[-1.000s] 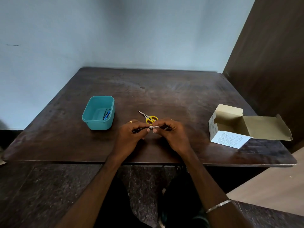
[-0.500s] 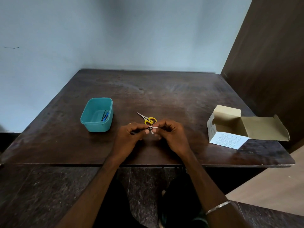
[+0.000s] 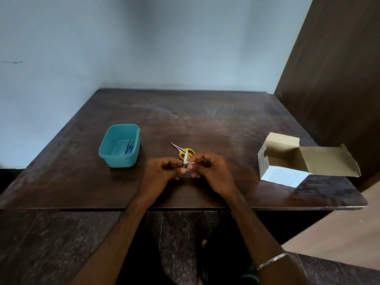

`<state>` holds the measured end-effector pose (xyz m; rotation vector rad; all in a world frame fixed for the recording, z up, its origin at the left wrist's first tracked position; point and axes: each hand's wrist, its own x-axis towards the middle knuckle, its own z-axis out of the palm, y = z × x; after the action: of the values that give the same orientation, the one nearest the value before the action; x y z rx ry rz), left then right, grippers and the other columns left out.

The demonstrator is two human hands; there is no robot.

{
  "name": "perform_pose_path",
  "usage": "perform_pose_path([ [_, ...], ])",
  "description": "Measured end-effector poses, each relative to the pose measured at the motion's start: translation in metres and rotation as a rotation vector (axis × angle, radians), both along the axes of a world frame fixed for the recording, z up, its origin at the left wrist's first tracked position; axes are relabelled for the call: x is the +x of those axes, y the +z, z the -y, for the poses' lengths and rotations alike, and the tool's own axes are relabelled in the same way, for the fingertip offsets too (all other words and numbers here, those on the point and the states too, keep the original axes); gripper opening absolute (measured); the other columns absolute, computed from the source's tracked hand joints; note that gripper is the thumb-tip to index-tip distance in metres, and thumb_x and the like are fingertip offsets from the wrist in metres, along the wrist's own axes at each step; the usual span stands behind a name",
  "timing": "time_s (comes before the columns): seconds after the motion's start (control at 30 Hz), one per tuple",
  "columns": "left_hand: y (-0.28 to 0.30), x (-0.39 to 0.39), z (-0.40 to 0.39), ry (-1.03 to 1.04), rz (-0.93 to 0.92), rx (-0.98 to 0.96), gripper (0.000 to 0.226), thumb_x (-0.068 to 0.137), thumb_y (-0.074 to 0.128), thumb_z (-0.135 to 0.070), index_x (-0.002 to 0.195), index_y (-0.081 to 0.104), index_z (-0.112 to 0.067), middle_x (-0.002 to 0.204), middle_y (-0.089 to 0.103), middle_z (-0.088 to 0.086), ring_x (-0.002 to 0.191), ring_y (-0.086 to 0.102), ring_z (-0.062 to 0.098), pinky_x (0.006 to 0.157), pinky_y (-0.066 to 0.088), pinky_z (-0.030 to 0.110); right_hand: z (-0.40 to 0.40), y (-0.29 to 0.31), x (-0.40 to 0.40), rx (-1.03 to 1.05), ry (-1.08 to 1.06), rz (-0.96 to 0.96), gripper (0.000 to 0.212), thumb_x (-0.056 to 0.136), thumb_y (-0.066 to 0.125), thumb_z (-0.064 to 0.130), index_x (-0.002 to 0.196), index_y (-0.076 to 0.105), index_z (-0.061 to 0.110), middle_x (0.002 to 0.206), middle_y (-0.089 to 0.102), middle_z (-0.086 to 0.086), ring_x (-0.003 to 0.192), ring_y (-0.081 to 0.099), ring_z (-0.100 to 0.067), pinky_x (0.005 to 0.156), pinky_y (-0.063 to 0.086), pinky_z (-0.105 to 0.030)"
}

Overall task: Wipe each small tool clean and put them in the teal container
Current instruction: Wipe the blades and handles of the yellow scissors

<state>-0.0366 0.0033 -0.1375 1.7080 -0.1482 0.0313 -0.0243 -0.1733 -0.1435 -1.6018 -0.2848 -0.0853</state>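
Toward the left edge of the worktop [image 3: 205, 112] stands the teal container [image 3: 119, 146], open-topped, with a few thin blue and dark tools [image 3: 130, 148] already leaning against its right wall. Near the middle of the worktop, just beyond the hands, lie the yellow-handled scissors [image 3: 183, 150], blades pointing toward the far left corner; they look not yet wiped.

Close to the near edge, the left hand [image 3: 159, 175] has its fingers curled round the dark handle end of a small tool [image 3: 185, 161], whose pale metal tip points up and away. The right hand [image 3: 211, 171] meets it from the other side, its fingertips pinching a small white wipe [image 3: 190, 162] against the tool's shaft. The two hands are nearly touching, raised slightly above the worktop. What kind of tool it is I cannot tell; it is too small and mostly covered.

The step in hand seems to be wiping this tool. To do it well, the left hand should hold the handle steady while the right draws the wipe along the whole shaft to the tip, then turns the tool so every face is covered. Pull away from the point, not toward a fingertip. Once clean, it goes left into the container.

By the right edge sits an open cardboard box [image 3: 287, 159], flaps spread.
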Motion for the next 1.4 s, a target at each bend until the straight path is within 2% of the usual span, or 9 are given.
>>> perform_pose_path([
  [0.27,0.0006,0.0002,-0.0011,0.022,-0.042,-0.101,0.018,0.079,0.075,0.001,0.097,0.073,0.0,0.084,0.077,0.011,0.076,0.073,0.024,0.066,0.06,0.03,0.0009,-0.0014,0.0,-0.072,0.004,0.009,0.014,0.081,0.075,-0.005,0.086,0.072,0.007,0.069,0.072,0.005,0.051,0.063,-0.015,0.054,0.052,-0.025],
  [0.37,0.0011,-0.0003,-0.0009,0.016,-0.047,-0.078,0.018,0.08,0.075,-0.001,0.098,0.074,-0.001,0.082,0.077,0.01,0.074,0.073,0.023,0.066,0.06,0.029,0.0008,-0.0008,-0.0008,-0.077,-0.014,0.023,0.011,0.081,0.075,-0.006,0.087,0.073,0.003,0.072,0.072,0.004,0.05,0.062,-0.015,0.053,0.051,-0.024],
  [0.53,0.0032,-0.0011,-0.0002,0.005,-0.043,-0.065,0.019,0.08,0.075,-0.001,0.099,0.074,-0.002,0.082,0.076,0.011,0.072,0.072,0.021,0.066,0.06,0.029,0.0021,-0.0005,-0.0014,-0.073,-0.007,0.047,0.01,0.081,0.076,-0.002,0.086,0.074,0.006,0.079,0.073,-0.011,0.053,0.062,-0.019,0.053,0.052,-0.031],
  [0.67,0.0032,-0.0012,0.0001,0.02,-0.049,-0.077,0.019,0.08,0.075,-0.001,0.099,0.074,-0.002,0.082,0.076,0.011,0.072,0.072,0.021,0.067,0.061,0.03,0.0026,-0.0011,-0.0015,-0.076,0.012,0.029,0.009,0.082,0.075,-0.002,0.086,0.075,0.006,0.077,0.074,-0.01,0.054,0.061,-0.02,0.054,0.052,-0.032],
  [0.8,0.0038,-0.002,0.0006,-0.024,-0.053,-0.031,0.019,0.081,0.074,-0.002,0.099,0.075,-0.006,0.083,0.077,0.009,0.075,0.073,0.023,0.067,0.06,0.03,0.0019,0.0001,-0.0018,-0.04,-0.012,0.029,0.005,0.083,0.073,-0.004,0.086,0.073,0.001,0.076,0.072,-0.008,0.053,0.06,-0.015,0.051,0.051,-0.027],
  [0.93,0.0032,-0.0019,-0.0003,0.005,-0.041,-0.053,0.018,0.081,0.075,-0.003,0.099,0.074,-0.004,0.082,0.076,0.01,0.073,0.072,0.023,0.068,0.061,0.033,0.0028,-0.0021,-0.0011,-0.065,0.001,0.02,0.008,0.082,0.074,-0.004,0.084,0.074,0.005,0.072,0.072,-0.005,0.052,0.059,-0.016,0.052,0.049,-0.029],
  [1.2,0.001,-0.0006,-0.0004,-0.036,-0.039,-0.02,0.019,0.082,0.074,-0.002,0.099,0.075,-0.009,0.084,0.077,0.008,0.076,0.074,0.024,0.068,0.06,0.032,0.0028,-0.0029,-0.001,-0.057,-0.013,0.039,0.006,0.082,0.075,-0.003,0.086,0.073,0.0,0.076,0.071,-0.012,0.05,0.058,-0.017,0.051,0.048,-0.028],
  [1.33,0.0021,-0.0005,0.0017,-0.016,-0.015,-0.085,0.036,0.079,0.074,0.003,0.113,0.071,-0.011,0.081,0.076,0.013,0.068,0.071,0.021,0.064,0.059,0.029,0.0031,-0.0038,-0.0011,-0.08,0.02,0.0,0.006,0.081,0.075,-0.004,0.085,0.073,0.0,0.071,0.071,-0.009,0.052,0.058,-0.011,0.052,0.047,-0.024],
  [1.4,0.0025,-0.0004,0.0021,-0.028,0.003,-0.116,0.046,0.078,0.074,0.005,0.12,0.068,-0.011,0.081,0.074,0.018,0.064,0.068,0.019,0.062,0.058,0.026,0.003,-0.0035,-0.0013,-0.083,0.017,0.009,0.005,0.083,0.074,-0.003,0.087,0.073,0.0,0.074,0.071,-0.013,0.053,0.058,-0.014,0.053,0.048,-0.027],
])
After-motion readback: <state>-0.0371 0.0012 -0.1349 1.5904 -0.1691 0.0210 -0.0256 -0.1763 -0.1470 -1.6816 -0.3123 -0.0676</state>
